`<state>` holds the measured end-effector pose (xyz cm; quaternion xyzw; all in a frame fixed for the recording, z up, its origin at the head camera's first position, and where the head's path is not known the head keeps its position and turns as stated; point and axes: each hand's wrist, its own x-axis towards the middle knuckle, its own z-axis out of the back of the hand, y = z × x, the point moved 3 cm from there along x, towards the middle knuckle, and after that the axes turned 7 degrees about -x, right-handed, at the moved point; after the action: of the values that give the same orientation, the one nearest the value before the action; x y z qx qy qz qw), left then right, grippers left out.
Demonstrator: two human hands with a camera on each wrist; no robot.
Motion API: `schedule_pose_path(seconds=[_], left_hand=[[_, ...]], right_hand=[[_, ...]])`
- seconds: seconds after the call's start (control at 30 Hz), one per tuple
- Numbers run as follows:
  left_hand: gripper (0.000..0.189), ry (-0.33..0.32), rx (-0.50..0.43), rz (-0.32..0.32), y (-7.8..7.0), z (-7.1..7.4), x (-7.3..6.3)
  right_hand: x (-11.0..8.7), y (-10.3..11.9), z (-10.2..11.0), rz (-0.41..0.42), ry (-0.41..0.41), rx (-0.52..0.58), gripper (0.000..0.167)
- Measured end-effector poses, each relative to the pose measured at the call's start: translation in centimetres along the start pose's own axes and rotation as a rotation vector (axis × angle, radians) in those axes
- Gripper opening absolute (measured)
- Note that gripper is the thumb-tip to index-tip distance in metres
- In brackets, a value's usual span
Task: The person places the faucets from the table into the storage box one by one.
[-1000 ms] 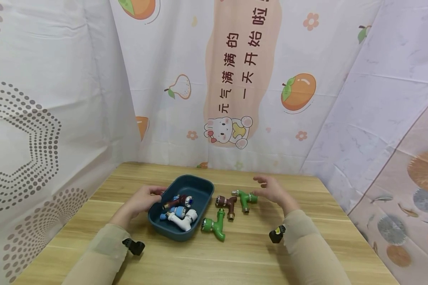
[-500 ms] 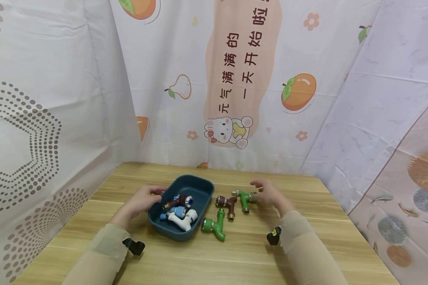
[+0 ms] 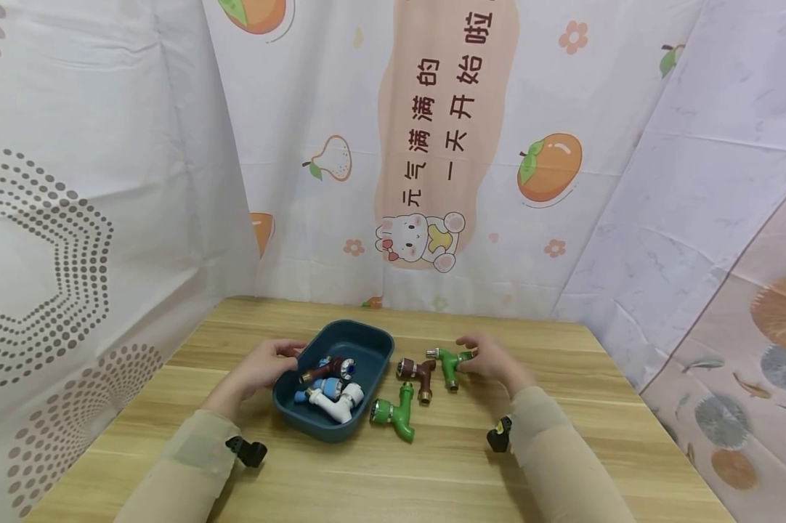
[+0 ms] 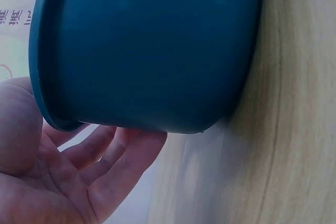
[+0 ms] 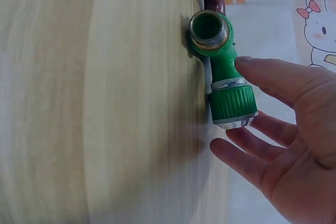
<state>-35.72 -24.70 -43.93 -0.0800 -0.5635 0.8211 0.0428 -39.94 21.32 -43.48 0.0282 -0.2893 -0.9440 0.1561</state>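
My left hand [image 3: 260, 369] holds the dark blue plastic bin [image 3: 378, 339] at its left side. In the left wrist view, its fingertips touch the bin's outer wall [image 4: 152, 51] and the thumb side lies at the rim. My right hand [image 3: 489, 359] is around the handle end of a green tap [image 3: 450, 365] lying on the table. In the right wrist view, the thumb is at the tap's body [image 5: 226, 66], while the other fingers stay spread below its ribbed knob [image 5: 233, 102]. A brown tap [image 3: 424, 374] lies just left of this green one.
Inside the bin lie a white tap [image 3: 335, 407], a blue tap [image 3: 328, 387] and a dark red tap [image 3: 324, 370]. Another green tap [image 3: 401, 414] lies on the wooden table [image 3: 432, 479] right of the bin. Printed curtains [image 3: 314, 240] enclose the back and sides.
My right hand has moved left and lower, from beside the far green tap to around its handle end. The left hand and the bin have stayed in place.
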Motion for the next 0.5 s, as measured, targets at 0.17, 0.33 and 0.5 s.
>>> schedule_pose_path(seconds=[0.17, 0.33, 0.5], left_hand=[[0.046, 0.002, -0.008, 0.0, -0.09, -0.05, -0.14], [0.045, -0.001, -0.004, -0.003, -0.2, -0.05, -0.23], [0.045, 0.002, -0.004, -0.001, -0.15, -0.07, -0.17]], right_hand=[[0.02, -0.17, -0.13, -0.008, 0.004, -0.022, 0.056], [-0.1, -0.17, -0.33, -0.024, 0.006, -0.031, 0.056], [-0.35, -0.16, -0.57, -0.045, 0.003, -0.035, 0.056]])
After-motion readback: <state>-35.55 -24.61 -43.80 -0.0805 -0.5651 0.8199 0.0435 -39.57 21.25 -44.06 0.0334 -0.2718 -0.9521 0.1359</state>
